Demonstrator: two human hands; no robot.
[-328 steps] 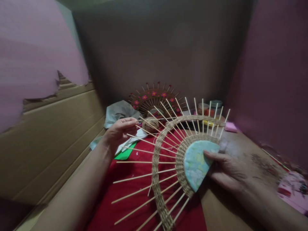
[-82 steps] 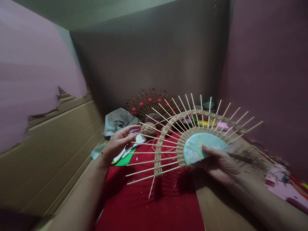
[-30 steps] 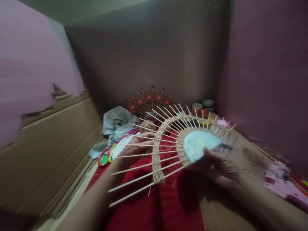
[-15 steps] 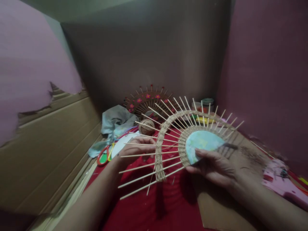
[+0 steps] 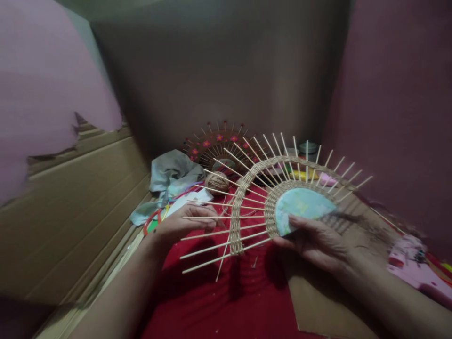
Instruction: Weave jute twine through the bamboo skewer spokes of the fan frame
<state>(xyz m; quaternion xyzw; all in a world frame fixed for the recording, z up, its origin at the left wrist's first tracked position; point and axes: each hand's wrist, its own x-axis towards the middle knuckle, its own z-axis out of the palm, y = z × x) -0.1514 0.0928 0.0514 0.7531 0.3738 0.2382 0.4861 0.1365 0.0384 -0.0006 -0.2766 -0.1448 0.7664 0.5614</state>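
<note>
My right hand [image 5: 314, 242] grips a fan-shaped stick weaving at its base, thumb on the pale blue half-round centre [image 5: 303, 207] and fingers beneath. Thin wooden sticks [image 5: 212, 248] radiate from it. Braided twine binds them in an inner band [image 5: 270, 214] and an outer band [image 5: 237, 214]. My left hand [image 5: 196, 220] is at the left stick ends, just outside the outer band, with fingers bent together. What they pinch is too small to make out. A thin strand of twine shows near these fingers. A ball of twine [image 5: 217, 182] lies behind the weaving.
A finished-looking fan piece with pink flowers [image 5: 219, 137] stands against the back wall. Grey cloth [image 5: 174, 169] and orange-handled scissors [image 5: 151, 222] lie left. Cardboard [image 5: 318, 301] covers part of the red cloth [image 5: 219, 310]. A pink glue gun [image 5: 418, 275] is at right.
My left hand has drawn back slightly left from the outer band, lower down in view. The weaving has shifted a little to the right, still in my right hand.
</note>
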